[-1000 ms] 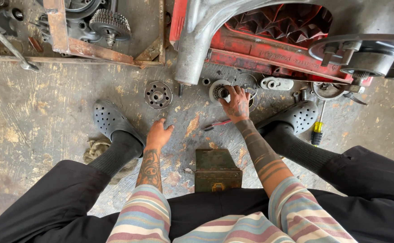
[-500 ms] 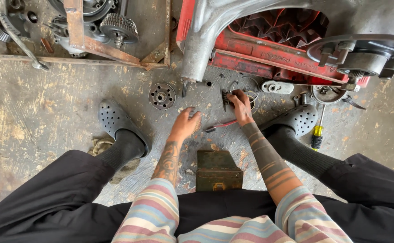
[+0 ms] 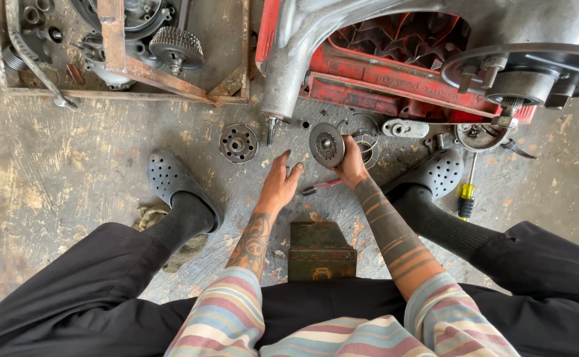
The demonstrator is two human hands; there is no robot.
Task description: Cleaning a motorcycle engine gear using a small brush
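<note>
Head view, with the small olive-green metal box (image 3: 322, 250) on the concrete floor (image 3: 71, 178) as the landmark. Straight beyond the box, the right hand (image 3: 351, 165) is closed around the lower right edge of a dark grey round metal disc with a toothed rim and a hub at its centre (image 3: 326, 145), holding it tilted up off the floor. The left hand (image 3: 279, 185) hovers just left of the disc, palm down, fingers spread and holding nothing; its fingertips are close to the disc but I cannot tell whether they touch.

By its look the disc is solid steel: stiff, fairly heavy for its size, likely oily and so slippery on the flat faces. The rim teeth give a surer hold than the faces; a pinch across the edge, or fingers hooked through the hub, seems safest. It should not be fragile, though a drop could chip a tooth.

Between the box and the right hand lies a red-handled tool (image 3: 321, 188). Farther left of the box, beyond a grey perforated clog (image 3: 173, 182), sits a second round part with a ring of holes (image 3: 238, 143). Right of the box lies a yellow-and-black screwdriver (image 3: 466, 198). Beyond the disc stands a red and silver machine body (image 3: 395, 66).
</note>
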